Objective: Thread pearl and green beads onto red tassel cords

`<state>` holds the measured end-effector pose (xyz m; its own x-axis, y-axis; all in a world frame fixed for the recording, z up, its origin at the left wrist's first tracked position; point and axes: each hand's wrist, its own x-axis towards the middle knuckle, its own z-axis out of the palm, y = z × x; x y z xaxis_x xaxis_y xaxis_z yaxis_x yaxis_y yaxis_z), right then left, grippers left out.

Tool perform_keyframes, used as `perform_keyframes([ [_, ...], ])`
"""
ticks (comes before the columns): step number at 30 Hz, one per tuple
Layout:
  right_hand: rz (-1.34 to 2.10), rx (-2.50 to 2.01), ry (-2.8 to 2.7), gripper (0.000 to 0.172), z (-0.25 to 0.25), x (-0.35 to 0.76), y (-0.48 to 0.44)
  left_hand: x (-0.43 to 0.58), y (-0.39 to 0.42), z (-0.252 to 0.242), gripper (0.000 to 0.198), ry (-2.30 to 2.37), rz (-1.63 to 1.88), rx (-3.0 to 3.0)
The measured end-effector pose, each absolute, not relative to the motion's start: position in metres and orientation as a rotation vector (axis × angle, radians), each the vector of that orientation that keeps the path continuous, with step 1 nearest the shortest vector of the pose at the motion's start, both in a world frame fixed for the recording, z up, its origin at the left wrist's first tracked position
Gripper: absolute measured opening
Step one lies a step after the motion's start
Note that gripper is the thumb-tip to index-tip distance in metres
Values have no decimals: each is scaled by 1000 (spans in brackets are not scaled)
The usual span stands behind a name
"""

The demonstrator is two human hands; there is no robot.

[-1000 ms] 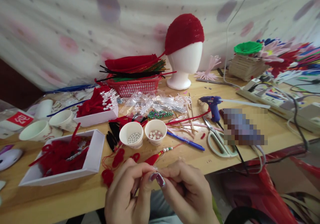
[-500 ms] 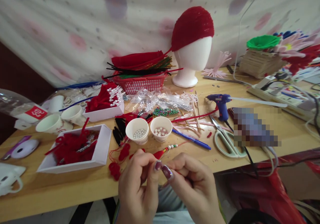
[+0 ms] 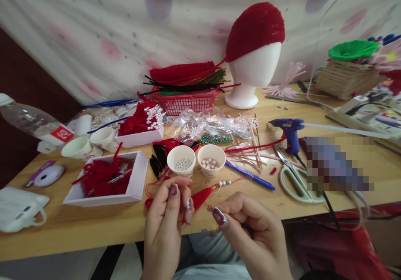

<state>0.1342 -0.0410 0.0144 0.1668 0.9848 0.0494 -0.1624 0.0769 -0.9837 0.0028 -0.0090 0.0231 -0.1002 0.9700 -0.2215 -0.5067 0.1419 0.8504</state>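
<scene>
My left hand (image 3: 164, 225) is closed over the table's front edge, thumb pressed against the curled fingers; whatever it holds is hidden. Apart from it, my right hand (image 3: 253, 234) pinches a short bit of red thread (image 3: 209, 208) between thumb and forefinger. Behind the gap between them lies a red tassel (image 3: 202, 198), partly covered by my left fingers, with a cord of white and green beads (image 3: 224, 183) at its top. Just beyond stand a paper cup of white beads (image 3: 181, 155) and a paper cup of larger pearly beads (image 3: 211, 155).
On the right lie scissors (image 3: 297, 184), a blue pen (image 3: 250, 175) and a blue glue gun (image 3: 290, 134). A white box of red pieces (image 3: 138, 184) sits left. Farther back are a red basket (image 3: 188, 104) and a foam head (image 3: 253, 71) in a red cap.
My hands, which met at the fingertips, have moved apart, the right one now showing the thread's end. More of the red tassel is exposed. The view has shifted left.
</scene>
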Motion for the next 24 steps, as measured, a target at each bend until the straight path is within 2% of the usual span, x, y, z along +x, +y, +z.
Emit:
perform_keyframes([
  [3,1166,-1062,-941,38,16,131,-39,-1,-6,16,32,896,1277,645],
  [8,1261,-873,-721,29,16,123,-34,13,-11,8,63,866,1010,814],
  [13,1211,-837,-713,28,2,129,-31,24,-22,5,54,1009,951,1253],
  [18,971,-854,-649,23,-2,134,-38,33,-29,-4,70,1000,924,1548],
  [24,997,-951,-570,26,9,139,-48,49,-32,-9,46,893,859,1259],
])
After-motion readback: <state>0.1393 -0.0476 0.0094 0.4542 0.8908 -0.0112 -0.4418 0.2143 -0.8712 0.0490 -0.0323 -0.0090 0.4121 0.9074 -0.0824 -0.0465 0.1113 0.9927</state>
